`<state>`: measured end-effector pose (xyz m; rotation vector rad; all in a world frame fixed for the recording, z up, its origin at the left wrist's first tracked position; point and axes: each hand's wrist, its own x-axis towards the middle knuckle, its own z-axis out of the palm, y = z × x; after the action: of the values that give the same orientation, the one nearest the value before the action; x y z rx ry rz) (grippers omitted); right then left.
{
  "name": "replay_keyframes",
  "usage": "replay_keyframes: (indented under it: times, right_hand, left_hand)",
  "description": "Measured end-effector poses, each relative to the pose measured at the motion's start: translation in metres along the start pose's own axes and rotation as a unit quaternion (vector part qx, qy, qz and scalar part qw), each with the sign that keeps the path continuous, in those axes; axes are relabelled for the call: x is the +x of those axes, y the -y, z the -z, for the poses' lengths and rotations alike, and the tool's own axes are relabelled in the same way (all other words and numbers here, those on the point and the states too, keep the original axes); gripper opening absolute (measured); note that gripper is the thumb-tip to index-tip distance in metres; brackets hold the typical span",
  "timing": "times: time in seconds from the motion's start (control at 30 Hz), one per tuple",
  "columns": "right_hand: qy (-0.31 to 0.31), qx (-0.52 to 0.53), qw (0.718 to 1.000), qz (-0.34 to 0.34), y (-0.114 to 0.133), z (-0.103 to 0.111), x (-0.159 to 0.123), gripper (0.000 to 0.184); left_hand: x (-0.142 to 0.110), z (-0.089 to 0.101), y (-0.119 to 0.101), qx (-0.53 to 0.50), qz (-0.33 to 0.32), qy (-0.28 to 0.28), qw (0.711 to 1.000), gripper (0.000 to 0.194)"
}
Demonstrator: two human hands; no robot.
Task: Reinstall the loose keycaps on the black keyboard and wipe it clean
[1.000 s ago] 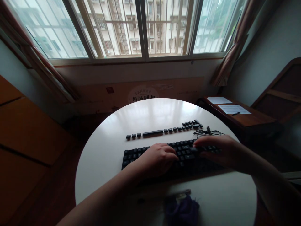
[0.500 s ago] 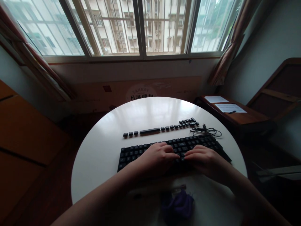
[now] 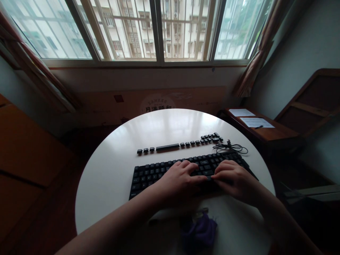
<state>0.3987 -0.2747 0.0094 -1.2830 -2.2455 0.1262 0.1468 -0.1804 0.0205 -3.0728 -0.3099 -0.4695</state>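
A black keyboard [image 3: 148, 175] lies on the round white table, and both hands are over its right half. My left hand [image 3: 183, 176] rests across the keys with its fingers bent and apart from the thumb. The left thumb stretches right, its tip at a key [image 3: 209, 177] in the lower rows. From the other side, my right hand [image 3: 232, 175] meets the same spot, fingers bent and drawn together towards the thumb. Anything between the right fingertips is too small to make out. Beyond the keyboard, loose black keycaps [image 3: 188, 144] and a long space bar keycap [image 3: 168, 147] lie in a row.
A coiled black cable [image 3: 233, 147] lies behind the keyboard's right end. Nearer me on the white table [image 3: 101, 177] is a dark purple cloth [image 3: 200, 232], with a blurred, shadowed object beside it. Papers [image 3: 257, 122] and a pen [image 3: 259, 126] lie on a wooden side table.
The left fingers have lifted and spread a little from the thumb, which reaches further right. The right fingers are more bent, their tips lower. The view has shifted slightly.
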Motion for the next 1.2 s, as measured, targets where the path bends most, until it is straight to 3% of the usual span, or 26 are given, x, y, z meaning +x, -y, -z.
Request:
replay_keyframes:
  times: [0.33, 0.43, 0.57, 0.7, 1.0, 1.13, 1.2]
  right_hand:
    - [0.021, 0.005, 1.000, -0.017, 0.001, -0.002, 0.001, 0.010]
    - [-0.038, -0.004, 0.999, -0.011, -0.001, -0.002, 0.000, 0.013]
    - [-0.171, -0.003, 0.984, -0.047, -0.008, 0.002, -0.003, 0.024]
    - [-0.228, -0.008, 0.972, -0.063, -0.013, 0.006, -0.005, 0.025]
    - [-0.255, -0.021, 0.965, -0.063, -0.016, 0.006, -0.005, 0.022]
    - [-0.233, -0.061, 0.969, -0.052, -0.025, 0.027, 0.014, 0.022]
    - [-0.208, -0.087, 0.973, -0.044, -0.038, 0.042, 0.034, 0.022]
  left_hand:
    - [0.003, -0.006, -0.004, -0.005, 0.014, 0.019, 1.000, 0.032]
    - [0.002, -0.003, -0.002, -0.016, 0.007, 0.021, 1.000, 0.038]
    - [0.001, 0.002, 0.004, -0.062, 0.020, 0.007, 0.998, 0.048]
    - [0.001, 0.004, 0.007, -0.069, 0.033, -0.002, 0.997, 0.049]
    - [-0.001, -0.013, -0.003, -0.060, 0.027, 0.035, 0.997, 0.044]
    - [-0.002, -0.008, -0.005, -0.062, 0.019, 0.056, 0.996, 0.061]
    - [-0.002, -0.007, -0.005, -0.064, 0.016, 0.069, 0.995, 0.060]
